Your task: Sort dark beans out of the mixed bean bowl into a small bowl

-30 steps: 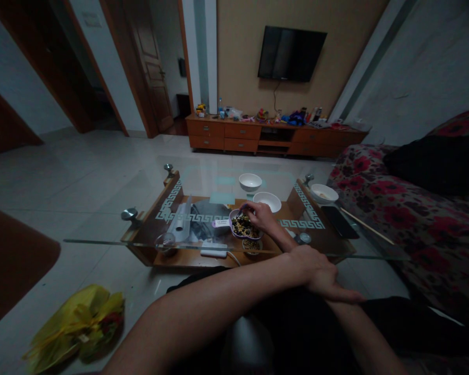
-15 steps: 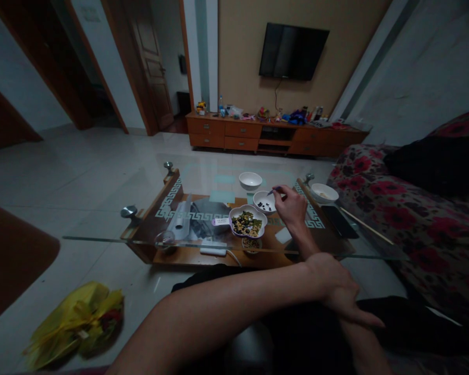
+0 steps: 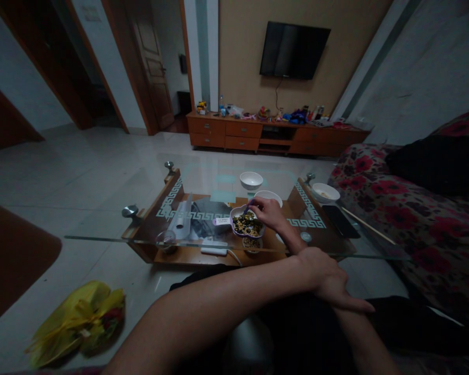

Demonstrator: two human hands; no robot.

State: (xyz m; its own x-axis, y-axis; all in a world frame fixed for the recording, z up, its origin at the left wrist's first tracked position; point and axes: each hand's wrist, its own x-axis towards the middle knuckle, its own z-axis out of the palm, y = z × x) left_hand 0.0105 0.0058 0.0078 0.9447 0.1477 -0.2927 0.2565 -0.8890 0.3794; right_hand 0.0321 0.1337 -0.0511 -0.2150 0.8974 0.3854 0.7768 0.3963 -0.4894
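My right hand (image 3: 269, 211) pinches slim purple tweezers (image 3: 248, 207), their tip down at a flower-shaped bowl (image 3: 264, 234) with a purple rim. Mixed beans (image 3: 247, 227), black, green and tan, fill that bowl. Just behind the hand stands a white bowl (image 3: 271, 195), partly covered by my fingers, so its contents hardly show. My left hand (image 3: 328, 278) lies across my right forearm and is closed round it, thumb stretched out to the right. Its other fingers are mostly hidden.
The glass table (image 3: 113, 239) also carries another white bowl (image 3: 251, 180), a bowl at the right (image 3: 325, 192), a black phone (image 3: 340, 221) and a thin stick (image 3: 369, 226). A yellow bag (image 3: 76, 323) sits on the floor. A flowered sofa (image 3: 426, 219) stands to the right.
My right hand has moved left and nearer with the tweezers, from the white bowl with dark beans to the flower-shaped bowl. My left hand has shifted slightly left with the forearm.
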